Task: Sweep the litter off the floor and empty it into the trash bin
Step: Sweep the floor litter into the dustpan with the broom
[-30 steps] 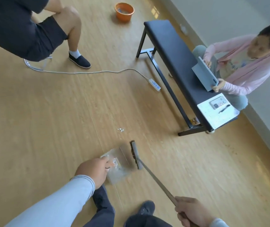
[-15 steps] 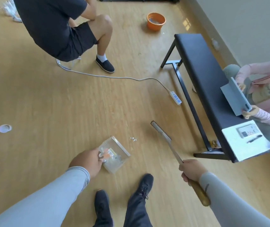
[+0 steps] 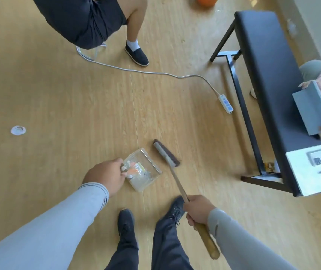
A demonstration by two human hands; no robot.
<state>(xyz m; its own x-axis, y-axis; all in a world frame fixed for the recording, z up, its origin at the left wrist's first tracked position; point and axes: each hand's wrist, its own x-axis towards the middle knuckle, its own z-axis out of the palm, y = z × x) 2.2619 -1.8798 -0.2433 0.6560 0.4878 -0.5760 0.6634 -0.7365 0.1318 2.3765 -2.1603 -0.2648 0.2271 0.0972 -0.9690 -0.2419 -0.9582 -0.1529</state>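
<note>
My left hand (image 3: 105, 177) grips the handle end of a clear plastic dustpan (image 3: 146, 172) that sits on the wooden floor, with orange and white litter inside it. My right hand (image 3: 197, 211) is wrapped round the wooden handle of a brush (image 3: 166, 155). Its dark bristle head lies on the floor just right of the dustpan's open edge. A white round scrap (image 3: 18, 130) lies on the floor far to the left. The orange bin (image 3: 207, 0) shows only partly at the top edge.
A person in dark shorts (image 3: 83, 18) squats ahead, one shoe (image 3: 136, 53) on the floor. A grey cable with a power strip (image 3: 226, 103) crosses the floor. On the right, a black bench (image 3: 268, 63) holds papers; a seated person holds a tablet (image 3: 313, 110). My feet (image 3: 126, 225) are below.
The brush head has come down from a raised spot to the floor beside the dustpan's mouth. The small white bits seen near the pan earlier are no longer visible on the floor.
</note>
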